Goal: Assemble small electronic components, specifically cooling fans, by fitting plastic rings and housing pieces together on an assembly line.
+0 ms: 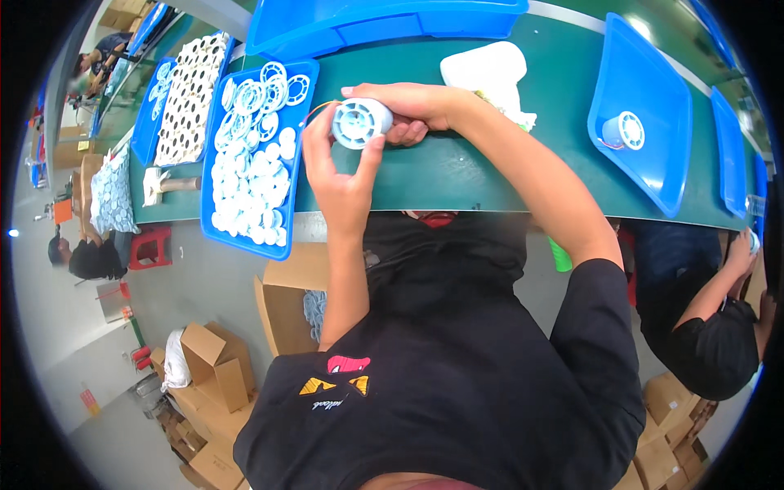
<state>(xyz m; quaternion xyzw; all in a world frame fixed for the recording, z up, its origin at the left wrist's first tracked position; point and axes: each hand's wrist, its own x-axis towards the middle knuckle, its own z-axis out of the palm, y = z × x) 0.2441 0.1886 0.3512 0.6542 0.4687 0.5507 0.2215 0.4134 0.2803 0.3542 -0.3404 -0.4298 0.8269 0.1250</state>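
Above the green table, both my hands close round a white cylindrical housing, whose spoked round end faces up toward me. Thin orange wire sticks out on its left side. My left hand pinches the housing from below and the left, thumb on its lower right rim. From the right, my right hand wraps its side, fingers partly hidden behind it. Just left of my hands, a blue tray holds many spoked white rings and small white discs.
A mallet lies left of that tray, near a patterned sheet of white parts. White crumpled cloth lies beyond my right forearm. A similar housing sits in the right blue bin. Another person works at far right.
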